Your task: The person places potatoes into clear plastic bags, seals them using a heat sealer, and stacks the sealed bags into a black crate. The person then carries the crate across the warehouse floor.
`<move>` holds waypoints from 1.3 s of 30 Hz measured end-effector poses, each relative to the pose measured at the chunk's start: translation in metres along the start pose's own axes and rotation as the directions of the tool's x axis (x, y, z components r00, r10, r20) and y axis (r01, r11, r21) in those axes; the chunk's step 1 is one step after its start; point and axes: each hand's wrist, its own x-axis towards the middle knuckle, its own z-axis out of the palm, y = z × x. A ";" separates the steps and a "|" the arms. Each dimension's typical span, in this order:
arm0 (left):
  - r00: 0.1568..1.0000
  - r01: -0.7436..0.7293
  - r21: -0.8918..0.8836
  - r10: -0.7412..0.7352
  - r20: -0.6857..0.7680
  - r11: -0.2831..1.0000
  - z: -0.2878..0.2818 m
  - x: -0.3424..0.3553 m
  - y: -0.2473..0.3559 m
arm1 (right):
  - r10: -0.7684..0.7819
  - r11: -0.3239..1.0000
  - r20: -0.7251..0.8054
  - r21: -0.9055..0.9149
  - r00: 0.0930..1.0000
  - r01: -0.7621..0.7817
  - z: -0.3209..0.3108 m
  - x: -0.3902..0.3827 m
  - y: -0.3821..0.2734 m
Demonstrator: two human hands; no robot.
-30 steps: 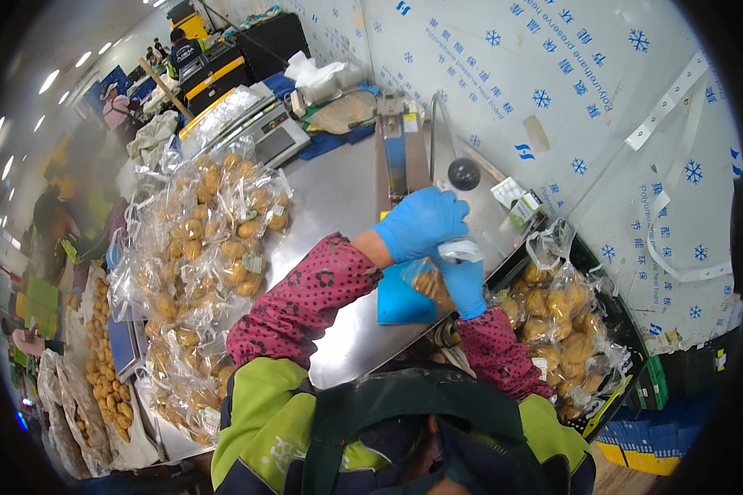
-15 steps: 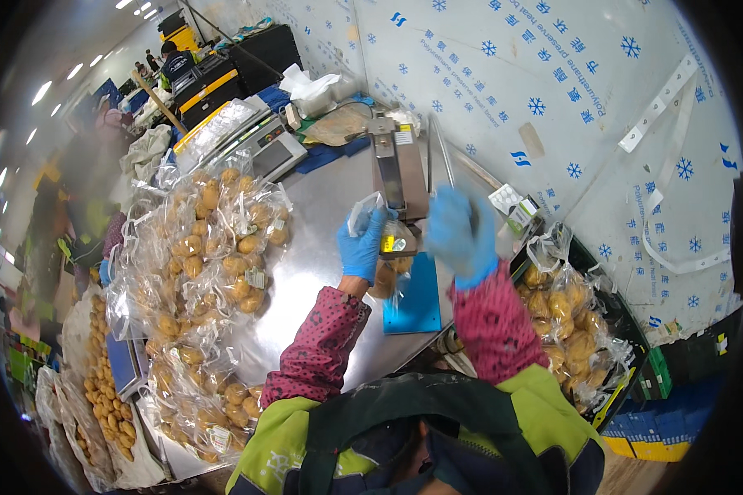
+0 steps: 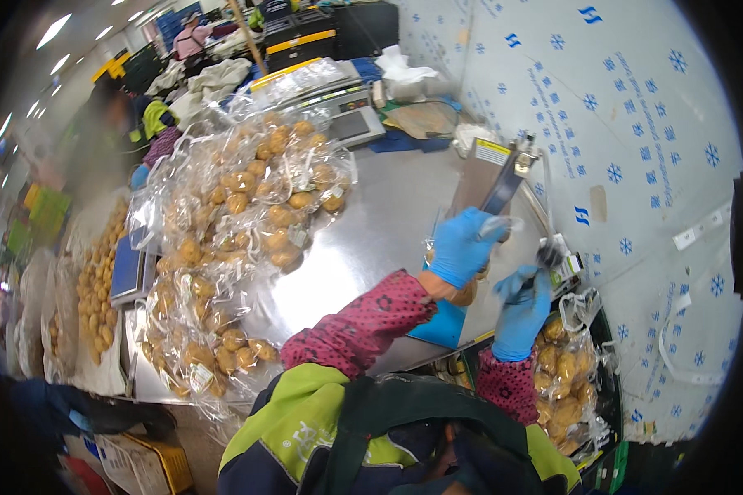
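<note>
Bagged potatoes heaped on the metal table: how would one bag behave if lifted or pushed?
The clear bags would probably sag, since their plastic looks thin and crumpled. One may feel fairly heavy, holding several potatoes. If pushed, the rounded potatoes might shift inside.

From the middle of the tabletop (image 3: 380, 210), bagged potatoes (image 3: 239, 206) lie at 9 o'clock, a weighing scale (image 3: 357, 125) at 12, a bag sealer (image 3: 479, 177) at 2. A crate (image 3: 612, 404) at 4 holds potato bags (image 3: 563, 379); loose potatoes (image 3: 99, 301) lie beyond, between 8 and 9.

blue gloves (image 3: 459, 252), dark-spotted pink sleeves (image 3: 365, 322), lime and navy jacket (image 3: 304, 398)
</note>
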 end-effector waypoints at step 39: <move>0.947 0.298 0.184 -0.314 0.067 0.937 -0.247 -0.158 -0.032 | 0.295 0.689 0.752 -0.595 0.590 0.414 0.085 -0.080 0.189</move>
